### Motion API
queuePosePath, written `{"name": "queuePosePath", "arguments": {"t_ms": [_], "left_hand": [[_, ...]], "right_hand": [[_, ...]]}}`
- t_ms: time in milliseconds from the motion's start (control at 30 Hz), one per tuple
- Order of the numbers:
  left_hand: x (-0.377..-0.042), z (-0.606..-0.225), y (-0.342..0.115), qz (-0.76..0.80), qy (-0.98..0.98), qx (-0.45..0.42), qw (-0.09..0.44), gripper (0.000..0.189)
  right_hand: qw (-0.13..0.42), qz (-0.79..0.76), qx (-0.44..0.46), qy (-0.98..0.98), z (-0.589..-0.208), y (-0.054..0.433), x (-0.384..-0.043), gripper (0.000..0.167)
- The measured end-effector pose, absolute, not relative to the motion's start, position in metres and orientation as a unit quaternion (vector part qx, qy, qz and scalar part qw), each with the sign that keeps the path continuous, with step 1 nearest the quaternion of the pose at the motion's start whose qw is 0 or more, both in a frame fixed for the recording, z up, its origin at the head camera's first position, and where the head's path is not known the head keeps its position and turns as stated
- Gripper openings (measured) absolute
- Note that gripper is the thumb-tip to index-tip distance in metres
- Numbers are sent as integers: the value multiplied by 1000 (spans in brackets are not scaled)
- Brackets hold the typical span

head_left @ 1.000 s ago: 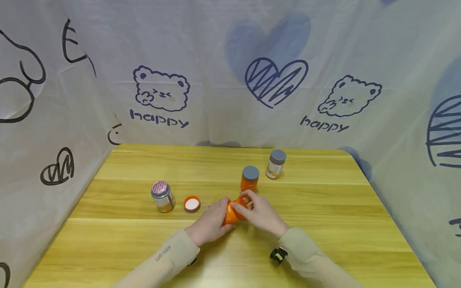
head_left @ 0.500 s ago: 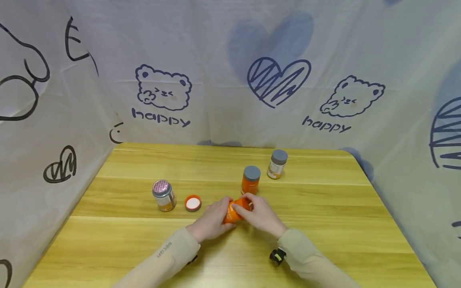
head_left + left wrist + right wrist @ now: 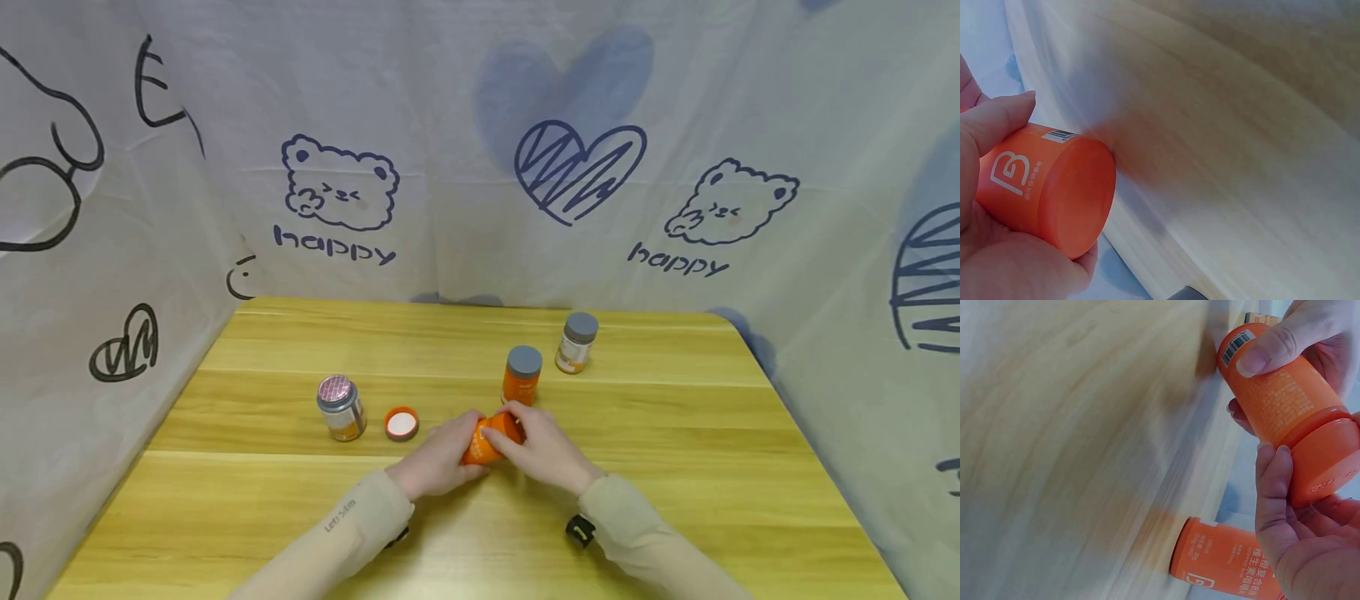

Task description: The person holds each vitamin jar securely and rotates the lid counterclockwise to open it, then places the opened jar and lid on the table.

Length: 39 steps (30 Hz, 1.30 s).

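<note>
An orange bottle (image 3: pixel 478 447) lies tilted between the two hands, over the middle of the table. The left hand (image 3: pixel 441 460) grips its body; in the left wrist view the bottle's bottom end (image 3: pixel 1082 194) faces outward, thumb along the label. At the other end the right hand (image 3: pixel 551 450) holds the orange cap (image 3: pixel 1329 459) between thumb and fingers. The cap sits at the bottle's neck, slightly askew to the body in the right wrist view. Just beyond the hands stands a second orange bottle (image 3: pixel 521 383) with a grey lid.
At the back right stands a white-labelled jar (image 3: pixel 575 346) with a grey lid. To the left is a lidless jar (image 3: pixel 342 410) topped by a pinkish foil seal. Beside it an orange-rimmed lid (image 3: pixel 401 425) lies inside up. Printed cloth (image 3: pixel 450 167) hangs behind the table (image 3: pixel 675 467).
The right fingers have shifted around the cap, so more of the cap shows now. The left hand keeps its grip on the bottle, and the other things stay put.
</note>
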<state>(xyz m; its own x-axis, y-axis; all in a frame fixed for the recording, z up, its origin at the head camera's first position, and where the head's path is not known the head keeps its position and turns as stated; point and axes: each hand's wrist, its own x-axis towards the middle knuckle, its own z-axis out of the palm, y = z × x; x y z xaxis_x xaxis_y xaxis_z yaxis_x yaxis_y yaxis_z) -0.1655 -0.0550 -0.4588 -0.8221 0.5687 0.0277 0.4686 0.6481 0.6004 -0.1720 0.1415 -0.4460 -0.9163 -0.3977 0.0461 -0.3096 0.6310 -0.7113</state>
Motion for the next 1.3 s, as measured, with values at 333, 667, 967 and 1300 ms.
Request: {"name": "queuePosePath", "arguments": {"t_ms": [333,667,967,1300], "left_hand": [[-169,-460,-57,302,903,295,82,51],[-172,-459,-60,314,896,296,102,51],[-175,-463,-62,323,890,306,98,52],[-175,-464,-62,320,892,303,96,54]], "right_hand": [[26,-360,-269,893,-449,147,-175,35],[19,-327,-330,885,-450,155,-178,41],[15,-343,-379,859,-453,158,-182,45],[6,-345,-372,861,-449,154,-180,51]]}}
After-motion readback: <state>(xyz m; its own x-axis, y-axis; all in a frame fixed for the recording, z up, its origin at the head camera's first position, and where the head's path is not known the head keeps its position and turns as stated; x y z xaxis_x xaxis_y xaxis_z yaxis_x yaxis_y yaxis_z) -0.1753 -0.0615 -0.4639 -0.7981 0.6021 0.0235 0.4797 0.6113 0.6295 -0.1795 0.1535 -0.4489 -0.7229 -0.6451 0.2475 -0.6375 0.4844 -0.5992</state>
